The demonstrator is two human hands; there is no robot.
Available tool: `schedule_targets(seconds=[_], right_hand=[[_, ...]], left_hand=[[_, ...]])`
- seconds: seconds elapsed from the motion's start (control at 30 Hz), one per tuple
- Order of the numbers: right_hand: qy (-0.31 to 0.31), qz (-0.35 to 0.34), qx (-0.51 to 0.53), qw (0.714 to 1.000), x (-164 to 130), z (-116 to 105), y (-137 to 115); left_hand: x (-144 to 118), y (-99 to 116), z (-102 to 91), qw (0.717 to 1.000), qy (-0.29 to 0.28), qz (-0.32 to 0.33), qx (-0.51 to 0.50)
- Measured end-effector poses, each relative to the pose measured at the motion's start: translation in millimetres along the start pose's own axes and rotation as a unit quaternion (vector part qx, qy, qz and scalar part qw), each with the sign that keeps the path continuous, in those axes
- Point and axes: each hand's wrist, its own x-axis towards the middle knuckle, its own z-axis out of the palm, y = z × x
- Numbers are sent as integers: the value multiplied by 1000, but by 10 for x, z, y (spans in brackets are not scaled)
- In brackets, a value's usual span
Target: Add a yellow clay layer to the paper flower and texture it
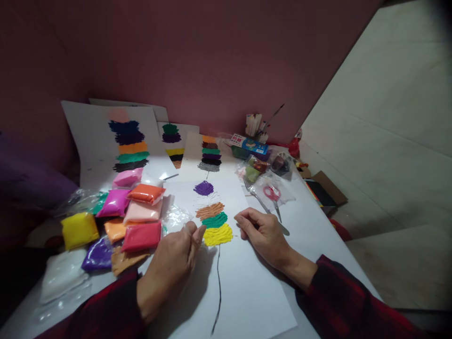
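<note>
A white sheet (243,287) lies in front of me with a stack of textured clay patches: purple (204,188), white, orange-brown (210,210), green (214,220) and yellow (218,234), with a thin black line (219,282) running down from them. My left hand (173,266) rests on the sheet just left of the yellow patch, fingers curled, thumb and fingertips pinched together; whether a bit of clay is between them I cannot tell. My right hand (263,233) rests on the sheet right of the yellow patch, fingers curled down, holding nothing visible.
Several bagged clay packs (141,237) in yellow, purple, pink, orange, red and white pile at the left. Finished sheets (129,146) lean on the red wall. A fork (261,202), bagged red scissors (272,193), clay bags and a tool cup (256,125) sit at the back right.
</note>
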Motion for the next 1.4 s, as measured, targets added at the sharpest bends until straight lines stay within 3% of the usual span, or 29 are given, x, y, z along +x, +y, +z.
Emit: schedule_targets(seconds=[0.27,0.43,0.57,0.73,0.83,1.0,1.17,1.4], right_hand=[[2,7,2,1000,-2,3,-11],[8,14,12,1000,-7,10,-13],[6,16,19,1000,-4,12,-8],[11,24,41,999,5,27,5],[20,31,75,997,12,46,30],[35,62,148,986,20,69,70],[63,76,168,981,15,81,83],[179,53,83,979,7,69,99]], left_hand=[[-18,26,-42,997,65,33,-37],[-135,52,-83,982,109,147,-46],[-278,143,-22,945,91,313,-14],[-368,273,135,940,22,340,-17],[-358,291,166,900,23,430,-62],[-365,301,164,910,-8,414,-6],[-370,279,225,883,-54,464,55],[-342,255,260,850,-82,494,164]])
